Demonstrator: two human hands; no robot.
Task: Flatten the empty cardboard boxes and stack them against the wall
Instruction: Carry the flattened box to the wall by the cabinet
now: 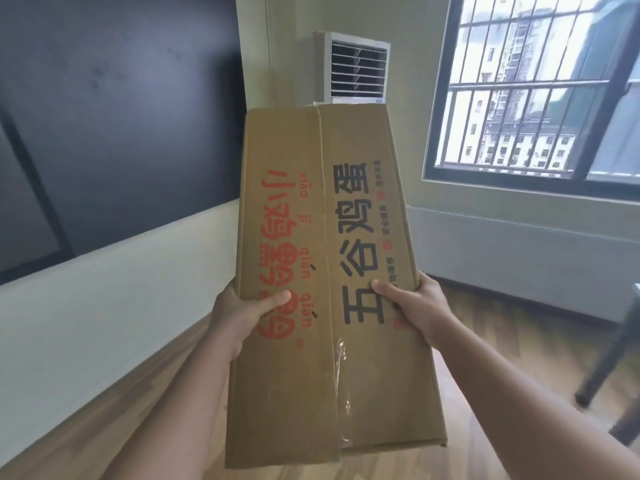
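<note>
A flattened brown cardboard box with red and black printed characters is held up in front of me, long side running away from me. My left hand grips its left edge, thumb on top of the red print. My right hand grips the right edge, thumb on the black print. A split runs down the middle of the box, with clear tape near the lower end. The wall on the left has a white lower half and a dark upper panel.
A white floor-standing air conditioner stands in the corner behind the box. A barred window is on the right, with a white radiator cover below it. Dark furniture legs stand at the right on the wooden floor.
</note>
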